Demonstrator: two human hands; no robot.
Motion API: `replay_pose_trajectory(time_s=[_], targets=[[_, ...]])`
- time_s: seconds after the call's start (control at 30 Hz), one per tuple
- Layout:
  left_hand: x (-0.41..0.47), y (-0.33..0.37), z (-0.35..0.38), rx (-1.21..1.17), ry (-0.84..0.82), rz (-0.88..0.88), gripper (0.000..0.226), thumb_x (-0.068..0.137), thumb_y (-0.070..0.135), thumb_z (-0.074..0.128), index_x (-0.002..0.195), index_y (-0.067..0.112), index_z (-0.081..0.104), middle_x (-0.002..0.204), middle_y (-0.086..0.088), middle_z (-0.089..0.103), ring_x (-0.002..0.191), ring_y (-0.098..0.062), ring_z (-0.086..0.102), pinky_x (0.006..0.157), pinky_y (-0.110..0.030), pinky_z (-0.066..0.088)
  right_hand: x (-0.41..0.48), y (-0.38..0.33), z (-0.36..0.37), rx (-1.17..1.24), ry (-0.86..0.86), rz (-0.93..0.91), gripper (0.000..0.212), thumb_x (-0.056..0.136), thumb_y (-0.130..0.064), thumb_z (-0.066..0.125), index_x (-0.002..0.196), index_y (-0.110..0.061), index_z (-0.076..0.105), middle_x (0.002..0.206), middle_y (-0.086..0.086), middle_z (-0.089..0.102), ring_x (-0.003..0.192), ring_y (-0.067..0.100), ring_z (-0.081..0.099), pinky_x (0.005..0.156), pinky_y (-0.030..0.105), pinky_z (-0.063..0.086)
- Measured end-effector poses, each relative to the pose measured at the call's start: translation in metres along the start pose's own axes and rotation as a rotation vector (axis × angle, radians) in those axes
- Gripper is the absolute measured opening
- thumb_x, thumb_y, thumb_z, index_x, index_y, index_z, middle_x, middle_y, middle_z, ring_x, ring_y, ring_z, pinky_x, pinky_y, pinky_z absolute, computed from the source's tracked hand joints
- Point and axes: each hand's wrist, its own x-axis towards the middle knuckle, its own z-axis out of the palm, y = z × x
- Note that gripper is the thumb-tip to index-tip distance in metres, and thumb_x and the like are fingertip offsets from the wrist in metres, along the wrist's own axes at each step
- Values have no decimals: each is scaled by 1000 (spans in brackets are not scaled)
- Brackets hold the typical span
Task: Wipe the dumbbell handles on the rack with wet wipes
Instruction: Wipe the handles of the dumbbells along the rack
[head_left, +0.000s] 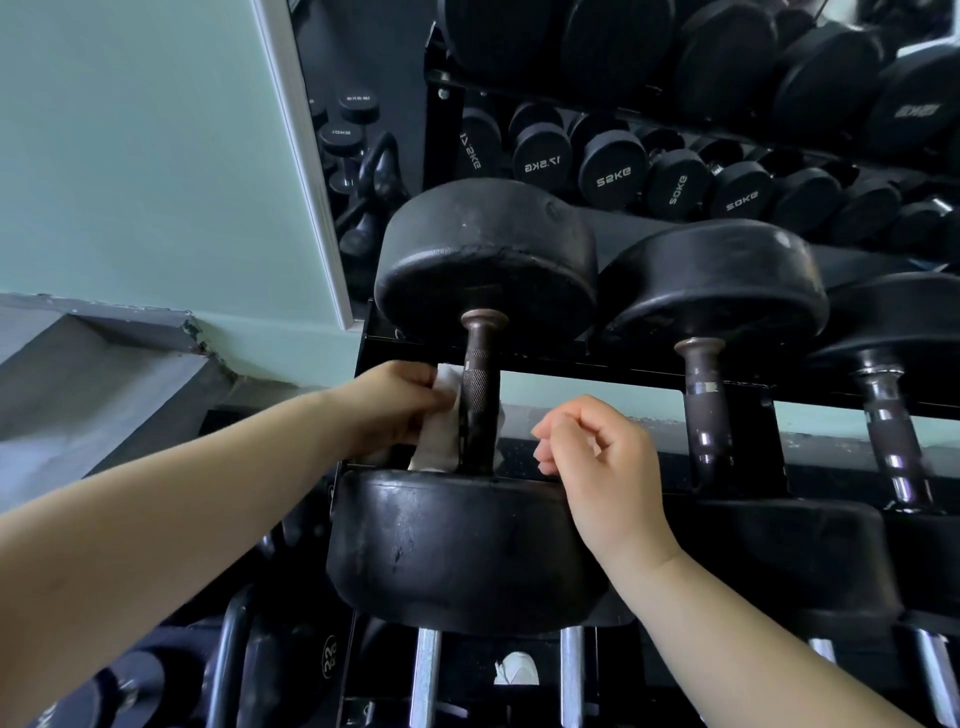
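Note:
A large black dumbbell (462, 551) lies on the rack (623, 371), its dark knurled handle (478, 395) running away from me. My left hand (395, 405) pinches a white wet wipe (439, 431) against the handle's left side; the wipe passes behind the handle and shows a little on its right. My right hand (597, 462) hovers just right of the handle, fingers curled and holding nothing. Two more dumbbells sit to the right, with their handles (704, 410) (891, 441) bare.
A mirror above the rack reflects rows of black dumbbells (613, 166). A pale green wall (145, 156) and grey ledge lie to the left. Below the rack, chrome handles (423, 675) and a crumpled white wipe (514, 667) show.

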Motion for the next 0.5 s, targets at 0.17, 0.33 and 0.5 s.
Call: replay_pose_trajectory(time_s=[0.17,0.33,0.5], targets=[[7,13,2,41,145,70,26,90,-6,45,69,9,49,62,-5,53,44,-7,57,42,-18,52,0,0,0,-7,-7,-1,22,69,-21,42,59,-6,54,57,12,55,64,29,52,58,37,46],[10,18,12,-23,151,131,27,92,-3,43,70,10,52,48,3,60,44,-6,59,45,-21,53,-2,-2,0,8,-11,8,23,68,-23,42,60,-5,54,59,18,54,57,20,48,58,38,45],[-4,-1,3,35,60,-18,27,92,-6,42,70,8,50,58,-4,60,47,-8,61,49,-24,54,-1,-1,-1,-1,-17,-4,27,69,-24,41,62,-1,55,64,25,55,61,30,50,56,37,45]])
